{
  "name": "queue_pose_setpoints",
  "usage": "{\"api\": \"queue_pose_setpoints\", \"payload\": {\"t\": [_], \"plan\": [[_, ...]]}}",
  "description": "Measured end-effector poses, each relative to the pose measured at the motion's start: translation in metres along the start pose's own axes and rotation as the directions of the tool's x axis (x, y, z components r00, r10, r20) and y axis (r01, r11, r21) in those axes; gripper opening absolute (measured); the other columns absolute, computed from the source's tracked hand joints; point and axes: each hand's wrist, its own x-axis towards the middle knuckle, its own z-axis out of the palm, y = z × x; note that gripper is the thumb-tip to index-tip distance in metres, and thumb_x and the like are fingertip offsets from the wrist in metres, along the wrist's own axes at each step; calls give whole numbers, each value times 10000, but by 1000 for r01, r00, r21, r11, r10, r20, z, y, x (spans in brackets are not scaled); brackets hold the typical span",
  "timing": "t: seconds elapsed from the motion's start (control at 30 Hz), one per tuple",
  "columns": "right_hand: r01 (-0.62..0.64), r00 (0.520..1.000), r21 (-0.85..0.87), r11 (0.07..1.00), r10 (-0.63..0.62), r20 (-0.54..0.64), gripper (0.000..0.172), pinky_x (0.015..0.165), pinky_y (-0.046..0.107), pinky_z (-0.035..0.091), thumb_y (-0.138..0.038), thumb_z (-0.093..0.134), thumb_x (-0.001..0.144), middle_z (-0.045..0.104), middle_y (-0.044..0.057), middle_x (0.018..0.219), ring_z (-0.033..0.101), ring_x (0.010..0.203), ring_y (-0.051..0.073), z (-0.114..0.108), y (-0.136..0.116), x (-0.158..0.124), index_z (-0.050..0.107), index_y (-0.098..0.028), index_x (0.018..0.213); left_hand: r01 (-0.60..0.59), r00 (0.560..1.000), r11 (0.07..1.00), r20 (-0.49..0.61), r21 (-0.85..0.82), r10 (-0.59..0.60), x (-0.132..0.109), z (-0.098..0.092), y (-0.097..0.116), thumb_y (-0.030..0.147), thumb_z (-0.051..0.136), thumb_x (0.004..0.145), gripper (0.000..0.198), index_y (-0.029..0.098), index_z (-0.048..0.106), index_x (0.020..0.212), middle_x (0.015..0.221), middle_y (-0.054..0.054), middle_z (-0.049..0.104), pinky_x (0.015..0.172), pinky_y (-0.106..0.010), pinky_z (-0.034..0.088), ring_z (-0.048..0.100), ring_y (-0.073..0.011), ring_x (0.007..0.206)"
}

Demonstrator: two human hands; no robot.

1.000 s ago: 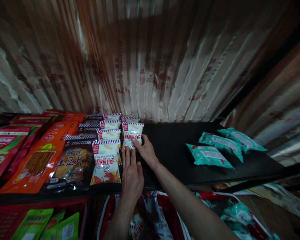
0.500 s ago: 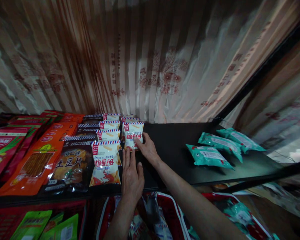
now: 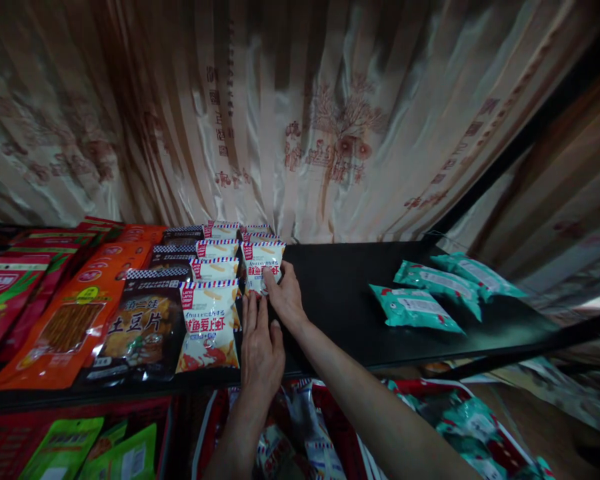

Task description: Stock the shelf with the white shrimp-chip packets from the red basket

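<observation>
A white snack bag (image 3: 260,260) with a blue-and-red striped top edge leans at the front of the second row of such bags. My right hand (image 3: 286,297) grips its right side, thumb across the front, other fingers mostly hidden. Flat and stretched out, my left hand (image 3: 263,353) has its fingertips at the bag's lower edge. Just left of that hand stands a larger-looking matching white bag (image 3: 210,327), with more white bags (image 3: 214,269) lined up behind it.
The black shelf (image 3: 330,293) carries dark potato-chip bags (image 3: 143,327), orange packs (image 3: 75,320) and pink packs (image 3: 10,287) on the left. Teal bags (image 3: 415,309) lie at right. Red baskets (image 3: 337,407) stand below; a curtain (image 3: 300,120) hangs behind.
The view has shifted slightly. My right hand stays on the same white bag, its thumb a little further left on the front. My left hand keeps its place at the bag's lower edge.
</observation>
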Motion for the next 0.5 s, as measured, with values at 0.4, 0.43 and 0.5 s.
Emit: {"api": "queue_pose_setpoints", "payload": {"t": [0.4,0.43,0.5], "plan": [[-34,997,36,999,31,77,532,856,380,489,-476,514,827,659,126,1105,624,1011,253,-3,-1,-6,455,-154,1247,-27,999,999,-16,32,27,0,-3,5,171,351,875,480,52,443,1331,1496,-168,301,1144,-426,235,188,-227,1412],[-26,997,45,999,23,78,546,861,380,488,-470,526,820,657,122,1114,623,1018,251,-3,0,-6,443,-159,1261,-46,998,998,-33,37,47,-1,-2,5,161,350,874,471,53,452,1322,1492,-172,309,1139,-428,251,199,-228,1409],[-5,997,57,998,1,73,580,874,385,485,-455,550,805,648,119,1140,620,1031,251,-3,2,-7,417,-165,1289,-115,988,992,-98,51,119,-4,-1,6,127,348,868,450,59,476,1294,1472,-177,346,1123,-432,288,231,-227,1400]]}}
